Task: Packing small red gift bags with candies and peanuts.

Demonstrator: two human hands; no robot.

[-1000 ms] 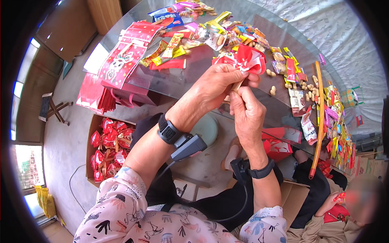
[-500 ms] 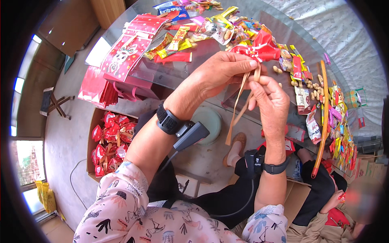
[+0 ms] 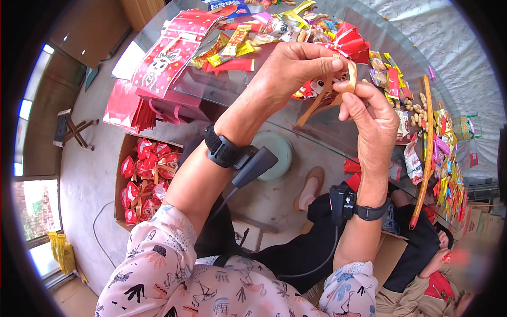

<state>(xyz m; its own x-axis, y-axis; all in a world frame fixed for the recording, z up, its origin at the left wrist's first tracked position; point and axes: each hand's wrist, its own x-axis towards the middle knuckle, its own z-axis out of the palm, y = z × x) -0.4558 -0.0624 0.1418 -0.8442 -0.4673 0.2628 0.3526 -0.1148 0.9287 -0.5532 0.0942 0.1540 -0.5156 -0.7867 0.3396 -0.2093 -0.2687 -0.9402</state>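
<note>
Over the near part of a glass table sits a small red gift bag (image 3: 353, 42), its neck gathered and its top fanned out. A tan ribbon (image 3: 317, 105) runs from that neck, with a loop and a loose tail hanging down. My left hand (image 3: 296, 68) is closed at the neck, thumb and forefinger pinching the ribbon there. To its right my right hand (image 3: 375, 119) pinches another part of the ribbon, just below the loop. The lower part of the bag, with a printed cartoon face, is partly hidden behind my fingers and the ribbon.
Flat red patterned bags (image 3: 174, 58) are stacked at the table's left. Candies (image 3: 237, 42), peanuts (image 3: 417, 113) and a long orange stick (image 3: 426, 148) lie around. A cardboard box (image 3: 120, 185) holds several tied red bags. A green round stool (image 3: 272, 158) stands beneath; another person (image 3: 422, 264) sits at lower right.
Both hands have moved slightly upward, the right one also to the right. The bag has tilted, showing its printed side, and the ribbon loop stands taller between my hands.
</note>
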